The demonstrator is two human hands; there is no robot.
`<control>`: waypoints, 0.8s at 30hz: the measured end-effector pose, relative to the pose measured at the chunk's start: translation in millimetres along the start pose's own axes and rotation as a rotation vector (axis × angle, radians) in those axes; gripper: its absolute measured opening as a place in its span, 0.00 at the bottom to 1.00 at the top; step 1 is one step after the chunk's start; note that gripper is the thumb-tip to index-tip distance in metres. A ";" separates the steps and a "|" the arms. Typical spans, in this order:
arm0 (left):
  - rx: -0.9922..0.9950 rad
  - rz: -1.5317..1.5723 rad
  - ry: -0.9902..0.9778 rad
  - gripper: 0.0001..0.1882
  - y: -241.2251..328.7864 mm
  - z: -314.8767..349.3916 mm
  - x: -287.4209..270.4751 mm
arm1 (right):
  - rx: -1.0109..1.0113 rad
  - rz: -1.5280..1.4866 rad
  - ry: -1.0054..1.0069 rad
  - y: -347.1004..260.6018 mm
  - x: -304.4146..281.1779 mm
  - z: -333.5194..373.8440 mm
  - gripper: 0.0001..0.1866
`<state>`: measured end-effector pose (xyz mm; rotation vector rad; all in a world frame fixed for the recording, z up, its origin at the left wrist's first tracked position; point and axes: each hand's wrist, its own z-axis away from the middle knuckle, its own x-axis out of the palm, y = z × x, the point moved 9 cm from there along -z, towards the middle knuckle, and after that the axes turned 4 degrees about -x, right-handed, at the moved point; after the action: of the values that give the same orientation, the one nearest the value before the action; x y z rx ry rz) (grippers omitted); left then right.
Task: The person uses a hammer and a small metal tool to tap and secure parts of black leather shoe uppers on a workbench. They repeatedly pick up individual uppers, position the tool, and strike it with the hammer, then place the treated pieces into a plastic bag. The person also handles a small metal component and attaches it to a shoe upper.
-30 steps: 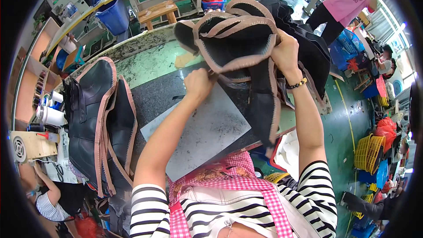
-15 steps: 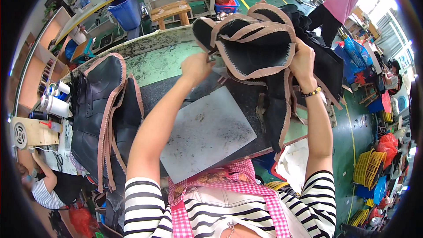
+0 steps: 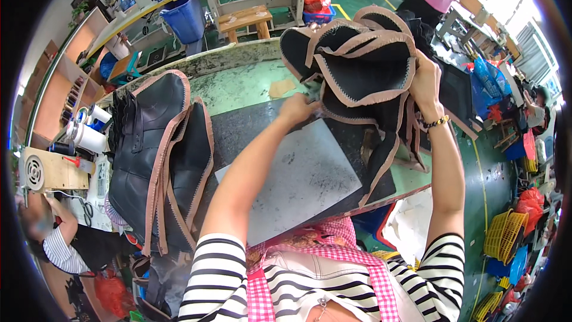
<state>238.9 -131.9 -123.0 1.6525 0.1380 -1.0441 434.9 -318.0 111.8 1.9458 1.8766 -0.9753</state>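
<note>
My right hand [image 3: 426, 85] grips the right rim of a black leather boot upper [image 3: 369, 74] edged with pinkish-brown zipper tape, held up with its wide opening toward me. Other black folds with the same edging bunch behind it. Beside its lower left edge my left hand [image 3: 297, 111] is closed, fingertips pinched on something small that I cannot make out. Below lies a grey sheet [image 3: 304, 176] with dark smudges, on top of a dark mat [image 3: 232, 122]. A stack of similar boot uppers [image 3: 152, 125] hangs over the table's left side.
The green worktable [image 3: 244, 80] has a worn raised back edge. To the left are white thread cones [image 3: 89, 137], scissors [image 3: 88, 213] and a seated person [image 3: 62, 244]. Beyond stand a wooden stool [image 3: 244, 19] and a blue bin [image 3: 183, 19]. Yellow baskets [image 3: 505, 235] line the right floor.
My left hand has moved nearer and to the right, below the boot upper's edge, uncovering a tan scrap on the table. The view has shifted slightly. My right hand keeps its grip.
</note>
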 end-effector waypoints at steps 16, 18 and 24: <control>0.253 -0.041 0.195 0.15 125.4 -16.7 -67.6 | 0.025 0.025 0.077 37.4 -40.9 -20.7 0.12; 0.229 -0.084 0.175 0.16 108.4 -11.5 -72.3 | 0.013 0.036 0.106 39.3 -46.8 -25.0 0.12; 0.066 0.155 0.297 0.15 37.0 6.1 -140.3 | -0.027 0.054 0.152 52.0 -60.0 -35.4 0.13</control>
<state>172.4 -93.0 0.2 1.8409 0.1693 -0.6896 498.4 -349.6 162.1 2.0966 1.8938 -0.8025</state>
